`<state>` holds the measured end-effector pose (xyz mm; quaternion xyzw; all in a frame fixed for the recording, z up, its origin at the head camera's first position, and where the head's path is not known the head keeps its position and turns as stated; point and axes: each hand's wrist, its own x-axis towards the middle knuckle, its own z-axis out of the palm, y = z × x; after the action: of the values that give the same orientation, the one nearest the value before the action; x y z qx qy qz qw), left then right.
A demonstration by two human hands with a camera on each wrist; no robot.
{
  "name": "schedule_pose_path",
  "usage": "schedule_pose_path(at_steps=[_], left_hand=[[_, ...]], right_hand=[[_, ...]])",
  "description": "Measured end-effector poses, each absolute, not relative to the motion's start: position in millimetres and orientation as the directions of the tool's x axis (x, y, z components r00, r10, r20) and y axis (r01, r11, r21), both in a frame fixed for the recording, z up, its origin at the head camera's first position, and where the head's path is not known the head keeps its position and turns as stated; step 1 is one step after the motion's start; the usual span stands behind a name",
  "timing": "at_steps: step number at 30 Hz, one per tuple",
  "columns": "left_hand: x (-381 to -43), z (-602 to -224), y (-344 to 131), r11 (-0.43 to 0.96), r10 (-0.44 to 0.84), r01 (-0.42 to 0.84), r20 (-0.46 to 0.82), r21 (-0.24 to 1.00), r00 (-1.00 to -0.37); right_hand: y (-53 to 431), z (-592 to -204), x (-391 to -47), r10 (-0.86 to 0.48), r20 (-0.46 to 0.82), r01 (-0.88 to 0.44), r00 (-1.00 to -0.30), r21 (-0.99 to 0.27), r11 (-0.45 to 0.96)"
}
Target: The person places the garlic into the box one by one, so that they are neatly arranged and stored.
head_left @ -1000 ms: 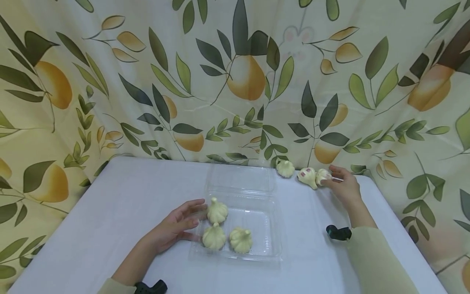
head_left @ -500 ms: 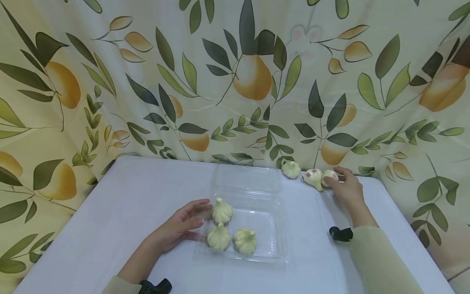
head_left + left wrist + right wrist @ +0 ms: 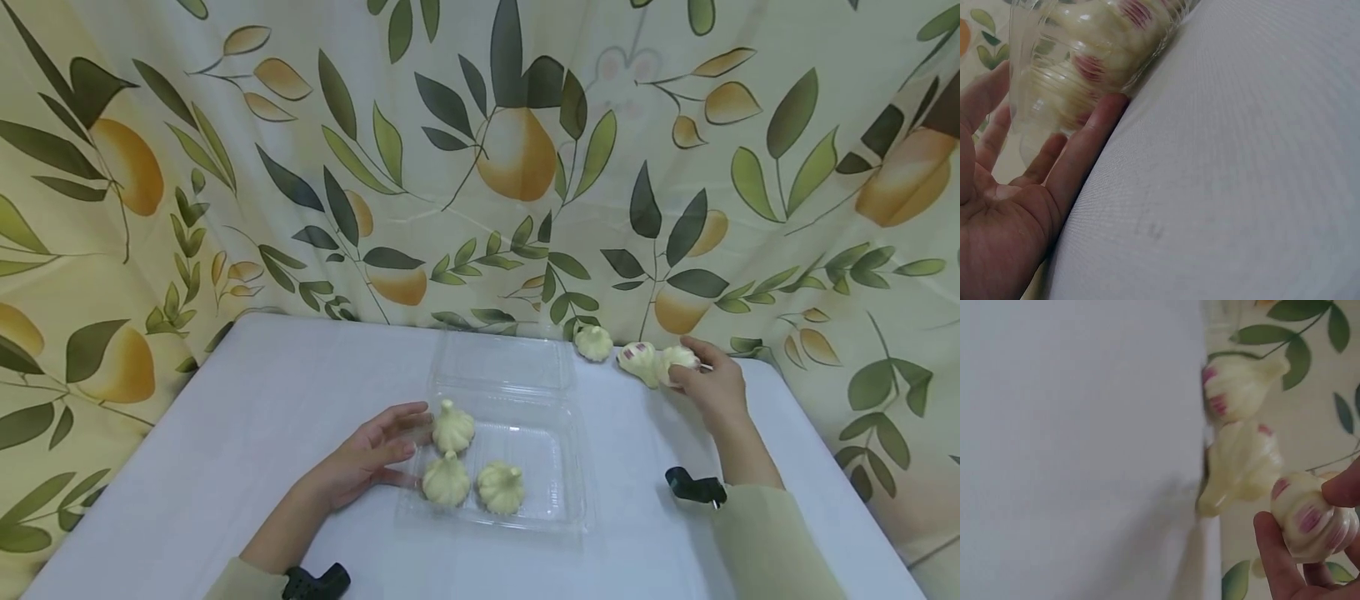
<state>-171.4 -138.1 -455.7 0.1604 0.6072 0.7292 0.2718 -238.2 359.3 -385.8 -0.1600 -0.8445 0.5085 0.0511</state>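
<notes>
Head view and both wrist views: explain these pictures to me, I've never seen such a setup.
There is no robot here, just a person working bare-handed. The head view comes from a camera worn on the head; each wrist view from a camera on that wrist. On the white table sits an open clear box with three garlic bulbs inside. The left hand is at the box's left side. The right hand holds another bulb; two more bulbs lie at the far edge.
</notes>
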Motion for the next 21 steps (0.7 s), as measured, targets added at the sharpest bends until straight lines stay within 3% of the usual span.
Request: schedule_pose_path(at_steps=[10,15,21], left_hand=[[-177,-457,-135,-0.121,0.594,-0.186,-0.079,0.975,-0.8],[-178,-458,-134,-0.133,0.599,-0.194,-0.077,0.972,-0.797],[-174,-455,-139,-0.131,0.595,-0.208,-0.091,0.969,-0.798]], right_hand=[[322,-365,-219,0.255,-0.105,0.181,-0.961,-0.938,0.296],[302,-360,-211,0.078,-0.035,0.05,-0.996,-0.979,0.197],[280,-363,-206,-0.123,0.023,-0.046,-0.992,-0.981,0.19]])
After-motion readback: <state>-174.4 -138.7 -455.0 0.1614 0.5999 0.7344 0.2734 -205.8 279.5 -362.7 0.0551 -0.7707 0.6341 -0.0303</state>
